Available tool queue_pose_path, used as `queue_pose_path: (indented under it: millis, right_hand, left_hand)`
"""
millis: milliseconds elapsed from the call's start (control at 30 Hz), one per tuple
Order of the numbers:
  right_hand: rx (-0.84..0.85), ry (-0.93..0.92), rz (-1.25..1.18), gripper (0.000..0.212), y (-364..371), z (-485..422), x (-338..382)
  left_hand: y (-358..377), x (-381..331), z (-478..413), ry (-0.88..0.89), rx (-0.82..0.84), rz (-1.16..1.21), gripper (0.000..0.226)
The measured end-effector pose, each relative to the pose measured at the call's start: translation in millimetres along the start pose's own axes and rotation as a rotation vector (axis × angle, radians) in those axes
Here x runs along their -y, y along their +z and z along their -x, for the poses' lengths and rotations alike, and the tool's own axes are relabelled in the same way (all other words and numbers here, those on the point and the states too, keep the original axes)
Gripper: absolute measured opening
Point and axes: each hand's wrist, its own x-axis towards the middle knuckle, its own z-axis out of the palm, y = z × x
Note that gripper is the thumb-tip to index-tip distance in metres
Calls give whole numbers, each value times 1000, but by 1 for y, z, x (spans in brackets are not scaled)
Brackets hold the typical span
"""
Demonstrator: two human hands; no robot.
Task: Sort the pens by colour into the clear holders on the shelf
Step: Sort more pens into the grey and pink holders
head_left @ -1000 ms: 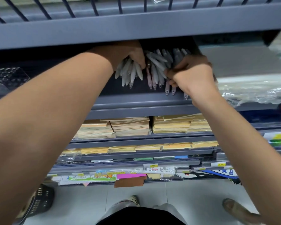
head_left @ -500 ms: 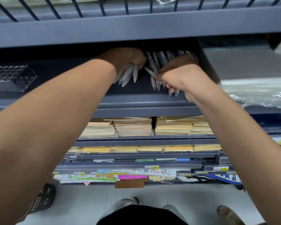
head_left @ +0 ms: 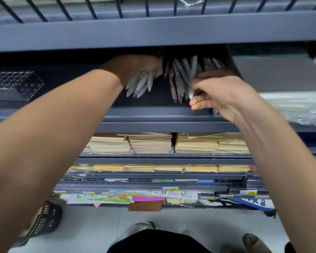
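On the dark shelf [head_left: 153, 110] my left hand [head_left: 135, 68] grips a bundle of several grey pens [head_left: 141, 84], their tips fanned out toward me. Just to the right lies a loose pile of pens [head_left: 179, 79], grey with one reddish barrel. My right hand [head_left: 219, 92] pinches a single grey pen [head_left: 192, 75] at the right side of that pile, its pale tip between thumb and fingers. One more pen tip [head_left: 215, 111] pokes out under my right palm. A clear holder with rows of holes [head_left: 13, 86] stands at the far left of the same shelf.
The shelf above [head_left: 153, 33] hangs low over my hands. Plastic-wrapped stock [head_left: 295, 106] fills the shelf's right end. Stacks of yellow envelopes [head_left: 150, 143] lie on the lower shelves. A dark basket [head_left: 44, 221] stands on the floor at the left.
My right hand has drawn back toward me and now pinches a single pen from the pile. My left hand keeps its bundle and has barely moved.
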Motion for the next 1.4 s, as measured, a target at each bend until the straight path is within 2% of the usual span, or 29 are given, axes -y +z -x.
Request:
queue_pose_path:
  millis: [100,233,400,567,633,700,800,967,1067,1200,1400]
  right_hand:
    - [-18,2,-30,8,1,-3,-5]
    - [-56,-18,-106,20,1,-7,-13]
    - [-105,-116,-212,10,9,-6,-19]
    - [13,-241,-176,10,21,12,-30]
    - [79,-270,-145,12,30,22,-34]
    - [135,-305,-117,20,43,32,-38]
    - [209,-313,-115,28,65,45,-41]
    - [362,-353,-74,16,118,62,-40]
    - [425,-402,5,17,159,70,-41]
    - [505,-438,60,23,225,77,-42]
    - [507,-440,40,24,331,81,-35]
  left_hand:
    - [0,6,-1,-18,-36,191,33]
    - [2,21,7,20,-34,572,17]
    - [6,29,41,77,-67,935,18]
    - [19,50,91,87,-141,1224,15]
    - [27,65,113,54,-175,1282,16]
    - [33,82,136,22,-191,1307,2]
    - [39,111,169,1,-309,1330,28]
    - [38,165,212,-28,-524,1398,33]
    - [31,207,233,-50,-617,1447,41]
    - [13,268,257,-54,-728,1450,32]
    - [-29,372,278,-67,-776,1495,24]
